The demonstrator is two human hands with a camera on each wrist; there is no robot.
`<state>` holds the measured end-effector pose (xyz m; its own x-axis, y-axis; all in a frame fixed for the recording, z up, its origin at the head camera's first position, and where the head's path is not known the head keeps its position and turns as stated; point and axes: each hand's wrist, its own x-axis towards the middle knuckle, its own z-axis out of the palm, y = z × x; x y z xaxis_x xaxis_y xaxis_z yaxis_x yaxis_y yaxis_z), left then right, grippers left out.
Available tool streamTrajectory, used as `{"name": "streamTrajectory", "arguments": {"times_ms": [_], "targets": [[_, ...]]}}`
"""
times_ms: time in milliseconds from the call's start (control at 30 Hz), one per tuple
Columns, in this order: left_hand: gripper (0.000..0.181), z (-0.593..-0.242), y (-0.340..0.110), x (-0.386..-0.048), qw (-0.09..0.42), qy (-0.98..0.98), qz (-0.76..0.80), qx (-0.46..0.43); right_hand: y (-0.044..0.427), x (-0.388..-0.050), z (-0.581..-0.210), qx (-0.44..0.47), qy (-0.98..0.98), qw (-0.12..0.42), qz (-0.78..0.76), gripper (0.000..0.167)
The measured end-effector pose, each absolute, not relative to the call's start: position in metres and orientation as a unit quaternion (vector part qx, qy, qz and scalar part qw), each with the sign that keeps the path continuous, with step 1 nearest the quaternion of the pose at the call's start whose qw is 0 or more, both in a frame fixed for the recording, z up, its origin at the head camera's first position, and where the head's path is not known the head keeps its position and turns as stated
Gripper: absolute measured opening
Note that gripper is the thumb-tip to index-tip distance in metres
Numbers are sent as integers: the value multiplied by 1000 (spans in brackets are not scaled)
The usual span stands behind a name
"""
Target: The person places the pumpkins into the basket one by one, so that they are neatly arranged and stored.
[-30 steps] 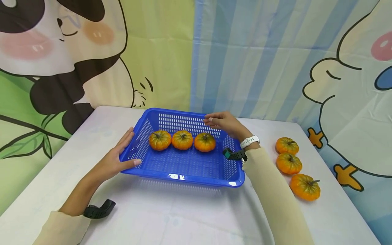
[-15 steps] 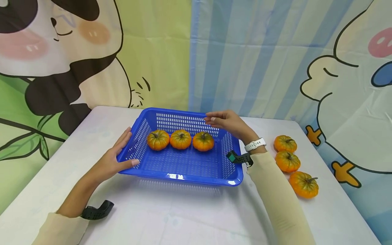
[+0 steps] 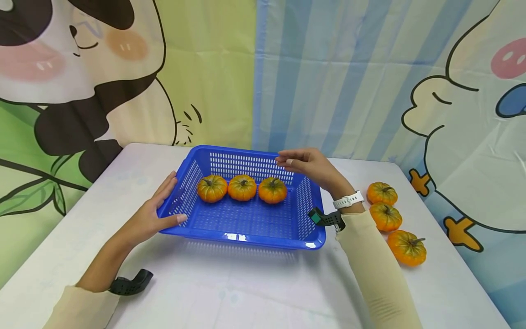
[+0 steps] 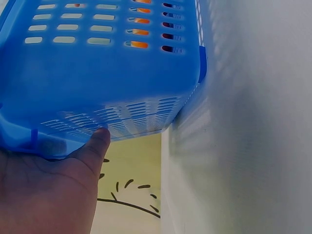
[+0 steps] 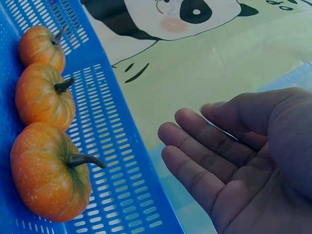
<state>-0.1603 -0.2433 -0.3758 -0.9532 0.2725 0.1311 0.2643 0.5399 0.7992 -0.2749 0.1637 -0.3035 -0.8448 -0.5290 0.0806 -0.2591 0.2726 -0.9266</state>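
Observation:
A blue plastic basket (image 3: 246, 238) stands on the white table with three small orange pumpkins in a row along its back side: left (image 3: 212, 188), middle (image 3: 242, 188), right (image 3: 272, 190). My left hand (image 3: 148, 219) rests on the basket's left rim, thumb over the front left corner and fingers stretched along the outside; the left wrist view shows this hand (image 4: 58, 190) against the basket wall. Over the back right corner hovers my right hand (image 3: 310, 167), fingers loosely extended and holding nothing. In the right wrist view its palm (image 5: 243, 170) is beside the basket, apart from the pumpkins (image 5: 48, 170).
Three more orange pumpkins lie on the table to the right of the basket: back (image 3: 382, 193), middle (image 3: 386, 217), front (image 3: 407, 248). The right sleeve (image 3: 378, 269) passes just left of them. Behind the table (image 3: 213, 292) hangs a cartoon-printed curtain (image 3: 213, 73).
The right hand and wrist have shifted slightly to the right, still with nothing held. The left hand stays on the basket rim, and the pumpkins keep their places. The head view has turned slightly.

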Motion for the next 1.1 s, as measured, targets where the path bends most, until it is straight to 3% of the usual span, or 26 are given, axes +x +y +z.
{"name": "streamTrajectory", "arguments": {"times_ms": [1100], "targets": [[98,-377,-244,-160,5,879,454,148,215,-233,-315,-257,784,65,-562,37]]}}
